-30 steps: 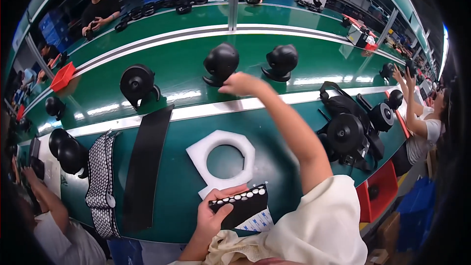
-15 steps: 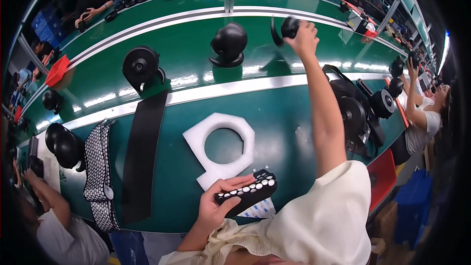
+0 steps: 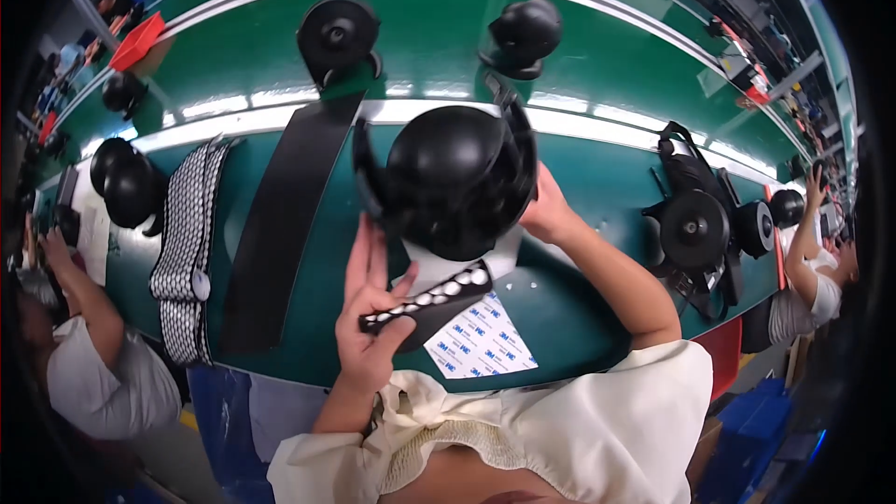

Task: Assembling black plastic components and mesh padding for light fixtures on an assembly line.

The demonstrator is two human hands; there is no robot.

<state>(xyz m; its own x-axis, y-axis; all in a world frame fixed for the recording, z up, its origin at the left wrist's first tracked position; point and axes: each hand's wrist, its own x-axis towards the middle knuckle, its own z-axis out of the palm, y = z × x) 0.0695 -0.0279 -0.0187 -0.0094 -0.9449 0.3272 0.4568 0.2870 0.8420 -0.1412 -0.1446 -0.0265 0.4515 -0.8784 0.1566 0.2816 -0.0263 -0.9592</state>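
My right hand (image 3: pixel 548 210) grips a round black plastic housing (image 3: pixel 446 149) with curved side arms, at its right side. The housing is over the white foam holder (image 3: pixel 506 257), most of which it hides; whether they touch I cannot tell. My left hand (image 3: pixel 367 313) pinches a folded black strip with white round dots (image 3: pixel 439 303) between thumb and fingers. Its other fingers stretch up to the housing's lower left side. Under the strip lies a white sheet with blue print (image 3: pixel 485 345).
To the left lie a long black strip (image 3: pixel 289 233) and dotted white-and-black sheets (image 3: pixel 189 252). Similar black housings stand on the green conveyor (image 3: pixel 429 37) beyond. A black assembly with straps (image 3: pixel 693 224) sits at the right. Co-workers sit on both sides.
My right hand has brought the black housing from the conveyor back over the foam holder. My left hand, still holding the dotted strip, has reached toward it. The view has shifted.
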